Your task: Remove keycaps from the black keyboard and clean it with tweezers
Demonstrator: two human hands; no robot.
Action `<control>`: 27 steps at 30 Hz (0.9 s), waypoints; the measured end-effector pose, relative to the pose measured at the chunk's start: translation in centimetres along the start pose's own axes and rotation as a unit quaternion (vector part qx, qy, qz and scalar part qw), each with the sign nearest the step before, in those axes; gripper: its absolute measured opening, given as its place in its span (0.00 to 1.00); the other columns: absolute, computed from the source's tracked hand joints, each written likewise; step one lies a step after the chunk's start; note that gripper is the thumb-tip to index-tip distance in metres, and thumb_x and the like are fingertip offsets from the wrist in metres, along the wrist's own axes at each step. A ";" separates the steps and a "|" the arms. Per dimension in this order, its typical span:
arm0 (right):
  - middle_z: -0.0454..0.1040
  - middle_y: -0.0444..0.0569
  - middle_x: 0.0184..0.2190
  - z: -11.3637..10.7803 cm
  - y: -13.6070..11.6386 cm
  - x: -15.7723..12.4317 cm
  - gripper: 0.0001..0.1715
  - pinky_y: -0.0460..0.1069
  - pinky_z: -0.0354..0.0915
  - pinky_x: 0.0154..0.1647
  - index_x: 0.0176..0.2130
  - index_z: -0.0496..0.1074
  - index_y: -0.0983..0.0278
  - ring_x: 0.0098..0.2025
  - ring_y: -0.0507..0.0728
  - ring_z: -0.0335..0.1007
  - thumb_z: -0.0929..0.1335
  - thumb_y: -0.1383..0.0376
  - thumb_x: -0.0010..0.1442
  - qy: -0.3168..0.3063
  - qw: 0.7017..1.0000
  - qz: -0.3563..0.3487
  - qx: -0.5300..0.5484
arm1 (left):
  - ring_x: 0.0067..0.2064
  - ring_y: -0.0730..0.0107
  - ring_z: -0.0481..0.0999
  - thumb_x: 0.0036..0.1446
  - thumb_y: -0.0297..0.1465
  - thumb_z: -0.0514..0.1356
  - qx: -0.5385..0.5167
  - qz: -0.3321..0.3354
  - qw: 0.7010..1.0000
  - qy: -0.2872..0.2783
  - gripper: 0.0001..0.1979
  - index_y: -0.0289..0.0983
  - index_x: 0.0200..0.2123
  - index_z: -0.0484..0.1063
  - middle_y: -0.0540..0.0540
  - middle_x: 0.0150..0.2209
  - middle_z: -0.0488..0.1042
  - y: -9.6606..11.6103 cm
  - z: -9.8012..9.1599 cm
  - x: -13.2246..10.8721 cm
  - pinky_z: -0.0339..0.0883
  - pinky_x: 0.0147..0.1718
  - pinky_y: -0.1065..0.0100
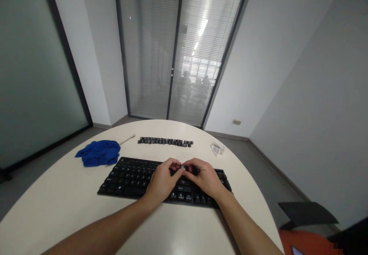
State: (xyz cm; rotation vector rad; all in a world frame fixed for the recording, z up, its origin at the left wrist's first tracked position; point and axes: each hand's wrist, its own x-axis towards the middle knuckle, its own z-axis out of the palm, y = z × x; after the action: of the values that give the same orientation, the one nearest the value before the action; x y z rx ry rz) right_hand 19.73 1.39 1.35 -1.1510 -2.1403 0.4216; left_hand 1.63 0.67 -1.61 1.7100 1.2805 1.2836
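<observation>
A black keyboard [135, 174] lies on the round table below both hands. My left hand [163, 178] is over its middle, thumb and fingers closed in a pinch. Facing it, my right hand [205, 176] is pinched too, and the fingertips of both hands meet. Between them is a small dark keycap-sized piece [182, 166] with a light glint, mostly hidden by the fingers. A thin, light, ring-like band shows at the right hand's fingers. Behind the keyboard, loose black keycaps [165, 141] lie in rows.
A crumpled blue cloth [100, 152] lies left of the keyboard on the cream table [149, 230], beside a thin pale stick [127, 139]. A crumpled white packet [217, 149] is at the right. A chair with a red seat [304, 241] stands at lower right.
</observation>
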 end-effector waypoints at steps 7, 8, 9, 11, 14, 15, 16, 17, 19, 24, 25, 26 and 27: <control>0.74 0.43 0.29 -0.7 0.3 0.1 0.11 0.47 0.64 0.37 0.43 0.76 0.58 0.33 0.53 0.71 0.70 0.64 0.59 0.014 1.000 0.008 -0.024 | 0.39 0.64 0.77 0.57 0.33 0.60 0.057 0.010 0.998 -0.007 0.06 0.40 0.38 0.73 0.47 0.37 0.78 0.6 -0.2 -0.4 0.70 0.40 0.65; 0.73 0.43 0.29 -0.9 0.4 0.1 0.11 0.47 0.63 0.37 0.43 0.76 0.59 0.32 0.53 0.70 0.70 0.63 0.58 0.020 0.999 0.009 -0.025 | 0.40 0.63 0.76 0.58 0.33 0.59 0.083 0.014 0.996 -0.010 0.06 0.40 0.39 0.73 0.47 0.38 0.78 0.8 -0.3 -0.6 0.69 0.41 0.64; 0.73 0.43 0.28 -1.1 0.6 0.0 0.11 0.47 0.63 0.36 0.43 0.76 0.59 0.31 0.53 0.70 0.70 0.63 0.59 0.028 0.999 0.011 -0.025 | 0.41 0.63 0.76 0.58 0.32 0.59 0.113 0.023 0.993 -0.014 0.07 0.40 0.40 0.73 0.46 0.39 0.78 1.1 -0.3 -0.8 0.68 0.43 0.64; 0.71 0.42 0.26 -1.5 0.9 0.0 0.12 0.46 0.62 0.33 0.43 0.76 0.60 0.29 0.52 0.67 0.69 0.61 0.59 0.047 0.998 0.025 -0.015 | 0.44 0.61 0.75 0.58 0.30 0.58 0.169 0.045 0.984 -0.030 0.08 0.41 0.41 0.72 0.45 0.42 0.77 1.6 -0.4 -1.1 0.67 0.46 0.62; 0.68 0.42 0.24 -2.0 1.5 0.0 0.14 0.46 0.61 0.31 0.44 0.76 0.61 0.27 0.52 0.65 0.68 0.58 0.60 0.079 0.995 0.056 0.007 | 0.46 0.59 0.73 0.58 0.29 0.57 0.227 0.067 0.970 -0.057 0.10 0.40 0.43 0.71 0.44 0.44 0.76 2.3 -0.5 -1.6 0.65 0.48 0.60; 0.68 0.42 0.24 -2.2 1.8 0.0 0.15 0.46 0.62 0.31 0.45 0.76 0.62 0.27 0.52 0.65 0.68 0.57 0.61 0.089 0.994 0.057 0.009 | 0.47 0.58 0.73 0.58 0.29 0.56 0.238 0.072 0.966 -0.063 0.11 0.40 0.44 0.71 0.44 0.44 0.75 2.4 -0.5 -1.7 0.65 0.48 0.59; 0.68 0.43 0.25 -2.3 2.0 0.0 0.16 0.46 0.62 0.32 0.45 0.75 0.62 0.28 0.52 0.66 0.67 0.57 0.61 0.096 0.994 0.054 0.006 | 0.47 0.58 0.73 0.58 0.29 0.56 0.247 0.078 0.964 -0.066 0.11 0.40 0.45 0.71 0.44 0.44 0.75 2.5 -0.5 -1.8 0.64 0.48 0.58; 0.68 0.43 0.25 -2.5 2.2 0.0 0.16 0.47 0.62 0.33 0.46 0.75 0.62 0.29 0.53 0.66 0.67 0.56 0.62 0.104 0.993 0.049 -0.004 | 0.47 0.57 0.72 0.58 0.29 0.56 0.253 0.084 0.961 -0.069 0.12 0.40 0.45 0.71 0.44 0.45 0.75 2.6 -0.5 -1.8 0.64 0.49 0.58; 0.69 0.45 0.26 -2.8 2.8 0.0 0.17 0.47 0.63 0.35 0.46 0.75 0.62 0.30 0.54 0.67 0.66 0.56 0.62 0.112 0.992 0.050 -0.040 | 0.47 0.57 0.72 0.58 0.29 0.56 0.260 0.093 0.958 -0.075 0.12 0.40 0.46 0.70 0.43 0.45 0.75 2.6 -0.6 -1.9 0.64 0.49 0.57; 0.73 0.46 0.29 -3.5 4.3 0.3 0.15 0.48 0.62 0.36 0.45 0.76 0.59 0.31 0.56 0.69 0.67 0.58 0.60 0.102 0.975 0.108 -0.164 | 0.47 0.56 0.72 0.58 0.29 0.56 0.271 0.099 0.954 -0.078 0.12 0.39 0.46 0.70 0.43 0.45 0.75 2.6 -0.5 -1.9 0.63 0.48 0.57; 0.74 0.46 0.30 -3.6 4.6 0.4 0.15 0.48 0.62 0.36 0.45 0.76 0.59 0.32 0.56 0.70 0.67 0.58 0.60 0.096 0.970 0.119 -0.188 | 0.47 0.56 0.72 0.59 0.29 0.55 0.273 0.101 0.954 -0.078 0.12 0.39 0.46 0.70 0.43 0.45 0.75 2.6 -0.5 -1.9 0.63 0.48 0.57; 0.74 0.47 0.30 -3.7 4.7 0.6 0.15 0.48 0.62 0.36 0.45 0.76 0.59 0.33 0.56 0.70 0.67 0.58 0.60 0.084 0.965 0.131 -0.211 | 0.47 0.56 0.72 0.59 0.30 0.55 0.275 0.101 0.953 -0.079 0.12 0.39 0.46 0.70 0.43 0.45 0.74 2.6 -0.6 -2.0 0.63 0.48 0.56; 0.75 0.47 0.32 -3.8 4.9 0.8 0.15 0.49 0.62 0.36 0.45 0.76 0.59 0.34 0.57 0.71 0.67 0.59 0.60 0.071 0.960 0.143 -0.232 | 0.47 0.56 0.72 0.59 0.30 0.55 0.276 0.101 0.952 -0.080 0.12 0.39 0.46 0.70 0.43 0.45 0.74 2.6 -0.6 -2.0 0.63 0.48 0.56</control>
State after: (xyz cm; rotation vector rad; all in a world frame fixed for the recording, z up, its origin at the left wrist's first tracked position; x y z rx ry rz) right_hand 24.98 4.70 1.72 -1.7075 -2.0051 -0.0514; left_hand 1.83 -2.06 0.24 2.3342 1.4878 0.9110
